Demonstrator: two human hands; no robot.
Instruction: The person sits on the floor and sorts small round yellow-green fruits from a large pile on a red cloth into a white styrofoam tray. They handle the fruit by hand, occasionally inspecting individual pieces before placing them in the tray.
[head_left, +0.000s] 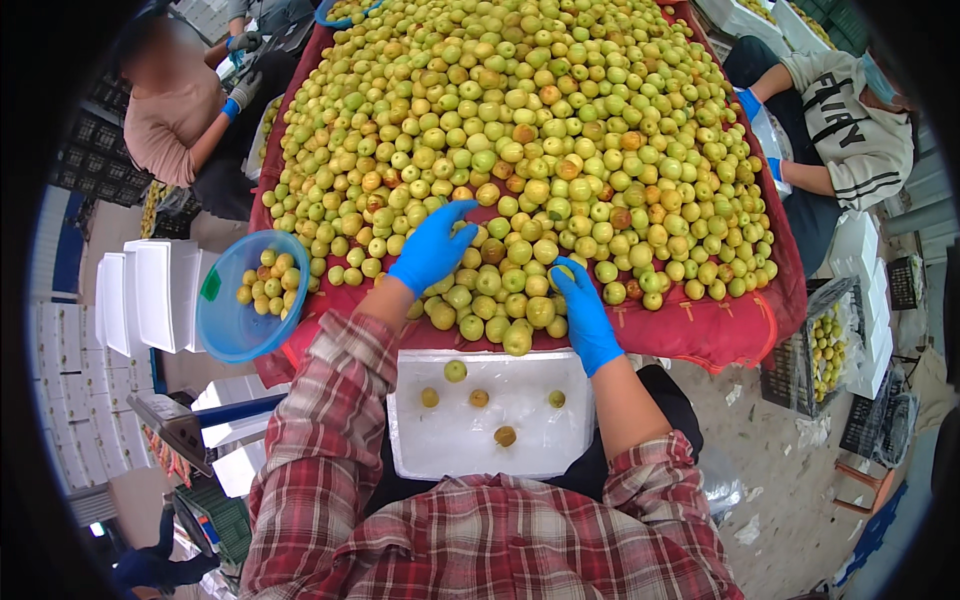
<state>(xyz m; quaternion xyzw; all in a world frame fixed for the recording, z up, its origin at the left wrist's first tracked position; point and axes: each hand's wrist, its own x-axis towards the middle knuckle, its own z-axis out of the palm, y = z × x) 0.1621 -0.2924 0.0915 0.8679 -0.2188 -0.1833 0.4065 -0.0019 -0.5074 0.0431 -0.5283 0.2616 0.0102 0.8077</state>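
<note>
A large heap of small round yellow-green fruits (480, 120), some with brown patches, covers the red cloth (675, 337) on the table before me. My left hand (435, 246), in a blue glove, is over the near part of the heap with thumb and fingers apart and nothing between them. In its own blue glove, my right hand (587, 315) grips a green fruit (562, 276) at the near right of the pile. Below the table edge, a white foam box (487, 454) with a clear plastic liner holds several separate fruits.
A blue plastic bowl (214, 322) with fruits stands at the table's left corner. Co-workers sit at the left (169, 120) and right (840, 127) sides. White foam boxes (161, 292) stand at left; a black crate (795, 375) of fruits is on the right floor.
</note>
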